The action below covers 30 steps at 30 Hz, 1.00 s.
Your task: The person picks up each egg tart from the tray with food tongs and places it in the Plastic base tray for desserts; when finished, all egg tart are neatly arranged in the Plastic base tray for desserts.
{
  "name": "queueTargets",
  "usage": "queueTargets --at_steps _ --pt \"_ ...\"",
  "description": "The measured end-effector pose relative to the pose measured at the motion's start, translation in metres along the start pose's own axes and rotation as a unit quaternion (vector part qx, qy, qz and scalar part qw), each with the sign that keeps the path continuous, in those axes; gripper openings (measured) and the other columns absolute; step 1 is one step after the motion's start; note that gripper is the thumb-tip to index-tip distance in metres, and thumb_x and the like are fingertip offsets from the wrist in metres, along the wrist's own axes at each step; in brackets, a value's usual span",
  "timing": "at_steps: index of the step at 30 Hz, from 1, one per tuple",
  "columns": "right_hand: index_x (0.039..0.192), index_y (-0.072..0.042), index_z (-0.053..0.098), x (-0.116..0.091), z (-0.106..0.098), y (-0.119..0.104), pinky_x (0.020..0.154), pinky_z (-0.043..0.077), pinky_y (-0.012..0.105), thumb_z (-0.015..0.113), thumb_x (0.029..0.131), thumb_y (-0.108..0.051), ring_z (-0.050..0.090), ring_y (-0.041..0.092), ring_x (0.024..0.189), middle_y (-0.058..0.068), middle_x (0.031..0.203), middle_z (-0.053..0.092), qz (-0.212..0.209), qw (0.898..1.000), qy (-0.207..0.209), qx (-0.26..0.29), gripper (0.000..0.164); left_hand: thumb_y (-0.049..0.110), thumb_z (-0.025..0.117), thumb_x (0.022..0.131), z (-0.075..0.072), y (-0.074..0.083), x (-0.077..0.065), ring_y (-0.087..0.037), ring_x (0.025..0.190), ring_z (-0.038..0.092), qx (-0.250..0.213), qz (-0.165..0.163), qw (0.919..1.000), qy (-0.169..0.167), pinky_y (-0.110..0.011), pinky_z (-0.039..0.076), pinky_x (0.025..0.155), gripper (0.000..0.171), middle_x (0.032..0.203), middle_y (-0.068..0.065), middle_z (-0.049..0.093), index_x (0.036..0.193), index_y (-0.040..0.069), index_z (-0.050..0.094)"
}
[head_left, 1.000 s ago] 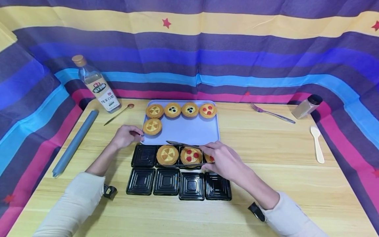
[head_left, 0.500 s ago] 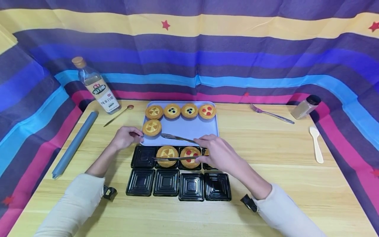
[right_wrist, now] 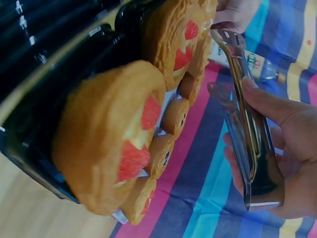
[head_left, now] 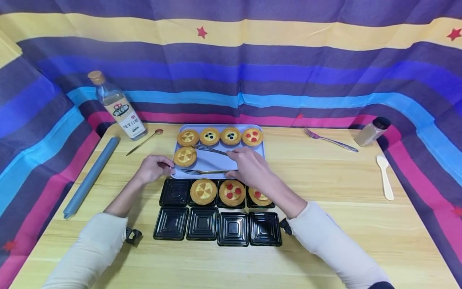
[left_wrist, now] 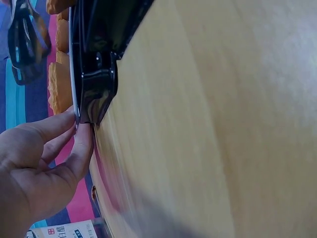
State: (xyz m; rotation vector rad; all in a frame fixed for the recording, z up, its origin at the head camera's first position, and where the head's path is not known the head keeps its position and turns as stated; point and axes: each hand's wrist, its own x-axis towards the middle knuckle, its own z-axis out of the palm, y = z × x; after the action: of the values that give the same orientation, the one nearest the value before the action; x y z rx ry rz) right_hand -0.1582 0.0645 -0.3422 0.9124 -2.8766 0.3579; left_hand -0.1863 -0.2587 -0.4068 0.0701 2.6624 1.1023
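My left hand (head_left: 153,167) pinches the front left corner of a pale lilac tray (head_left: 213,162) between thumb and fingers, seen close in the left wrist view. My right hand (head_left: 250,165) holds metal tongs (right_wrist: 251,148) over the tray. Their arms are spread, with tips pointing left at a tart with wedge-shaped topping (head_left: 185,156); nothing is between them. Along the tray's back edge sit another wedge-topped tart (head_left: 187,137), two blueberry tarts (head_left: 209,136) and a red-fruit tart (head_left: 252,137). Before the tray, black plastic boxes hold a wedge-topped tart (head_left: 203,192) and two red-fruit tarts (head_left: 232,193).
The back row's left box (head_left: 175,192) and the front row's several boxes (head_left: 171,223) hold nothing. A vinegar bottle (head_left: 124,116), thin spoon (head_left: 145,141) and grey-blue roll (head_left: 94,176) lie left; a fork (head_left: 330,139), black-capped jar (head_left: 371,131) and wooden spoon (head_left: 385,176) lie right.
My right hand has moved the spread tongs from the boxed tarts up and left over the tray, uncovering the right boxed tart. My left hand stays at the tray's corner.
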Motion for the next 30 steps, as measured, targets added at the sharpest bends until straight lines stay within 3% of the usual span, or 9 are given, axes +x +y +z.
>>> queueTargets --at_steps 5,13,20,30 --pt "0.124 -0.007 0.062 0.016 0.005 -0.005 0.082 0.053 0.031 0.077 0.076 -0.040 0.064 0.024 0.100 0.008 0.111 0.069 -0.004 0.999 -0.013 -0.038 0.060 0.010 0.072 0.080 0.000 -0.001 -0.001 -0.013 0.073 0.059 0.003 -0.001 1.0000 0.004 -0.024 0.049 0.064 0.023 0.092 -0.017 0.069 0.098 -0.003 0.068" --pt "0.109 -0.008 0.067 0.030 0.014 -0.012 0.066 0.053 0.026 0.078 0.076 -0.038 0.064 0.020 0.083 0.005 0.088 0.067 0.010 0.998 -0.036 -0.040 0.046 0.008 0.073 0.080 0.001 -0.001 -0.002 -0.011 0.071 0.059 -0.001 0.006 0.9999 0.008 -0.022 0.049 0.063 0.022 0.092 -0.018 0.070 0.098 -0.004 0.068" --pt "0.096 -0.009 0.067 0.035 0.018 -0.014 0.061 0.052 0.025 0.078 0.075 -0.039 0.063 0.019 0.078 0.005 0.082 0.064 0.014 0.998 -0.035 -0.052 0.038 0.007 0.073 0.080 0.001 0.001 -0.002 -0.012 0.072 0.059 0.000 0.011 0.9999 0.010 -0.022 0.048 0.062 0.022 0.091 -0.019 0.069 0.097 -0.005 0.068" --pt "0.090 -0.011 0.068 0.034 0.018 -0.014 0.056 0.049 0.023 0.079 0.073 -0.038 0.061 0.017 0.073 0.003 0.076 0.062 0.014 0.999 -0.020 -0.042 0.034 0.006 0.074 0.079 0.002 0.001 -0.001 -0.010 0.071 0.058 -0.006 0.004 0.9999 0.013 -0.021 0.048 0.061 0.022 0.089 -0.017 0.069 0.097 -0.005 0.068"
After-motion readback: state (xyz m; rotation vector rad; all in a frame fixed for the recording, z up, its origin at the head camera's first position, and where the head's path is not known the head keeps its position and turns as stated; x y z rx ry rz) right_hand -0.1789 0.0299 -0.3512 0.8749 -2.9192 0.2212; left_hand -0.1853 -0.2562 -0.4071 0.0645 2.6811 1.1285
